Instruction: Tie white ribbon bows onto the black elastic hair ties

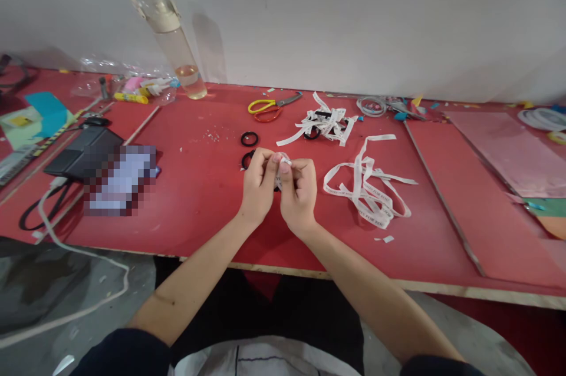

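Note:
My left hand (259, 184) and my right hand (299, 190) meet over the red table (198, 199), fingers curled and pinched together. Between the fingertips sits a small white piece of ribbon (283, 159), and a black ring (246, 159) peeks out under the left hand. I cannot tell whether the ribbon is wrapped on that ring. A second black ring (249, 139) lies just beyond. A loose tangle of white printed ribbon (369, 184) lies right of my right hand. A pile of cut ribbon strips (325, 122) lies farther back.
Yellow-handled scissors (269, 106) lie near the wall. A clear water bottle (177, 46) stands at the back left. A dark case (82, 152), a phone and a white cable (66, 246) sit left. Tape rolls (371, 106) and pink sheets (504, 146) lie right.

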Demonstrator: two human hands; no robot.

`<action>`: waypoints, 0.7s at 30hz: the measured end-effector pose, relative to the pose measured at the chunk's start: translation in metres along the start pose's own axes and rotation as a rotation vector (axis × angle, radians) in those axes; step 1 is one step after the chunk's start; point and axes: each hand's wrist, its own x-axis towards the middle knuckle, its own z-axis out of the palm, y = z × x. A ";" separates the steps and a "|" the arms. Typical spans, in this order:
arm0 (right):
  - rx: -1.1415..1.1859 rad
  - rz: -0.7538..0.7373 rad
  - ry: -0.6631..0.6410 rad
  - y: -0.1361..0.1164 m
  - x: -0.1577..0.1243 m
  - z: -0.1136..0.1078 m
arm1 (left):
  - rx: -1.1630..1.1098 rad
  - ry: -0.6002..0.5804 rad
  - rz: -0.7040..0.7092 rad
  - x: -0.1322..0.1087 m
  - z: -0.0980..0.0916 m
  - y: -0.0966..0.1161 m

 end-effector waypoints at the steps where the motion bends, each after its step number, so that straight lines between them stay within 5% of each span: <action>1: 0.012 -0.002 -0.005 -0.001 0.001 -0.001 | 0.000 -0.003 0.010 0.001 0.000 0.001; 11: 0.144 0.066 -0.042 -0.004 0.006 -0.003 | -0.011 -0.079 0.035 0.004 -0.005 0.002; 21: 0.068 0.161 0.120 0.001 0.008 0.001 | -0.017 -0.054 -0.056 0.001 0.000 -0.003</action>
